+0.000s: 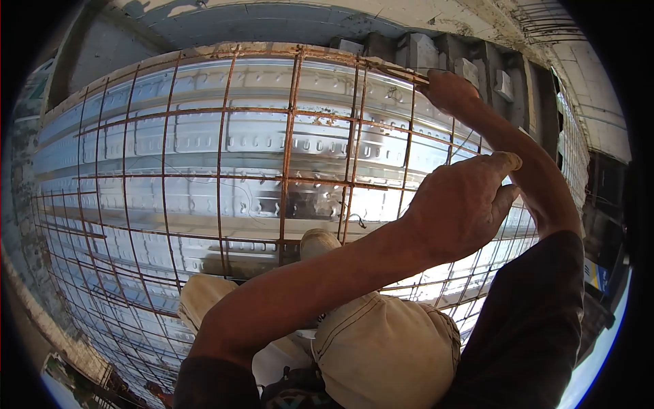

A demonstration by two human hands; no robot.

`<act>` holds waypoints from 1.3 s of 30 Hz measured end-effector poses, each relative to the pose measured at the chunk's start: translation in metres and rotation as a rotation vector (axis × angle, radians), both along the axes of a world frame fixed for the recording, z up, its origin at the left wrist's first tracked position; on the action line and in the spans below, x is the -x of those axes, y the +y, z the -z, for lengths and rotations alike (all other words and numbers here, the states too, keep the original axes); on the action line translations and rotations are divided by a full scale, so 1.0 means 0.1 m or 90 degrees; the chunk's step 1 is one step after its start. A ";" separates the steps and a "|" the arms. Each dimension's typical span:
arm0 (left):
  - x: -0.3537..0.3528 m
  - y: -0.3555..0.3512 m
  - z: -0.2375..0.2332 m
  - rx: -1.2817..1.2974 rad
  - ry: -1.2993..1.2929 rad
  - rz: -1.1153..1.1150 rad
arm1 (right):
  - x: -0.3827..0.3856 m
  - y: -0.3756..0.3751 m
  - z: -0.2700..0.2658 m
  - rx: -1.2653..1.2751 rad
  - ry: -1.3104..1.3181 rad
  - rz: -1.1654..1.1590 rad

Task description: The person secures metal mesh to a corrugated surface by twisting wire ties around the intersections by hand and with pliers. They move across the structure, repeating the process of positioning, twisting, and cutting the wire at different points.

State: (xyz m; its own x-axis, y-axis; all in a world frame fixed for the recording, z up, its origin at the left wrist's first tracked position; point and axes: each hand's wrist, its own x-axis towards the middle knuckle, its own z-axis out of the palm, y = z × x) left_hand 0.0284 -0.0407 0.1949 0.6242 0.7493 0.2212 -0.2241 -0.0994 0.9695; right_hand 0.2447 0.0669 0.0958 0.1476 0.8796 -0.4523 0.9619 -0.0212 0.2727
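Note:
My right hand is stretched out to the far edge of a rusty rebar mesh. Its fingers close around the end of a rebar there, though the grip is partly hidden. My left hand crosses in front of my right forearm, above the mesh. Its fingers are curled, with the thumb and forefinger towards the right; whatever they hold is out of sight behind the hand. A thin wire shows just beyond its knuckles. Under the mesh lies ribbed, shiny metal decking.
My knees in light trousers are bent over the mesh. A short dark wire twist sits on it. Concrete steps rise at the back right, and a concrete ledge runs along the back. More rebar is at the upper right.

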 end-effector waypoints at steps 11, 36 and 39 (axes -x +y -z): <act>0.31 0.03 0.59 -0.230 0.349 -0.243 | 0.04 0.30 -0.15 0.286 0.268 0.403; 0.69 -0.52 0.75 0.417 0.147 0.015 | -0.22 0.08 -0.16 -0.216 -0.040 -0.416; 0.63 -0.50 0.69 0.365 0.116 -0.003 | -0.13 0.13 -0.26 -0.075 -0.048 -0.306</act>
